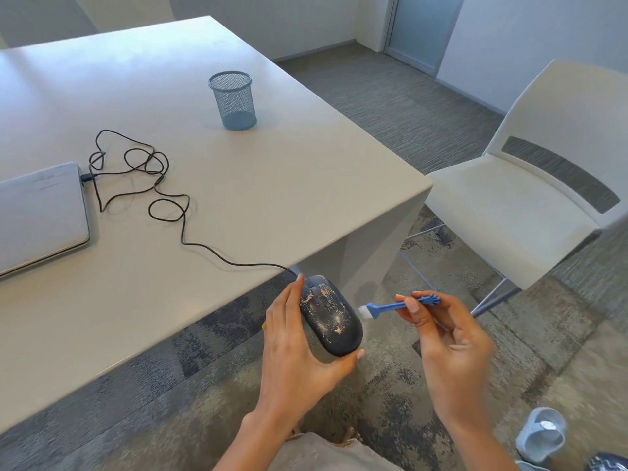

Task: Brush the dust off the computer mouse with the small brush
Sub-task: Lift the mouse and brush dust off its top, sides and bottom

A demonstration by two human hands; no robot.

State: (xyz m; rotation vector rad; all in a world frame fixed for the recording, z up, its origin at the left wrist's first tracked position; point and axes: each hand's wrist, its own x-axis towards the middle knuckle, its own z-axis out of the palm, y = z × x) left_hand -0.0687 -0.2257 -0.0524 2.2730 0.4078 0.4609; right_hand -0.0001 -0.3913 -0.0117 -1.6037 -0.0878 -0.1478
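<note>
A dark computer mouse (331, 316) speckled with pale dust is held off the table's near edge, over the carpet, by my left hand (295, 355), fingers on its left side and thumb under its rear. My right hand (448, 345) pinches the handle of a small blue brush (394, 305) with white bristles. The bristles point left and sit just beside the mouse's right flank; I cannot tell whether they touch it. The mouse's black cable (163, 198) runs in loose loops across the table.
The cable ends at a closed grey laptop (37, 215) at the white table's (238, 205) left. A blue mesh pen cup (232, 100) stands further back. A white chair (530, 198) is to the right. A light-coloured cup-like thing (542, 435) lies on the carpet, bottom right.
</note>
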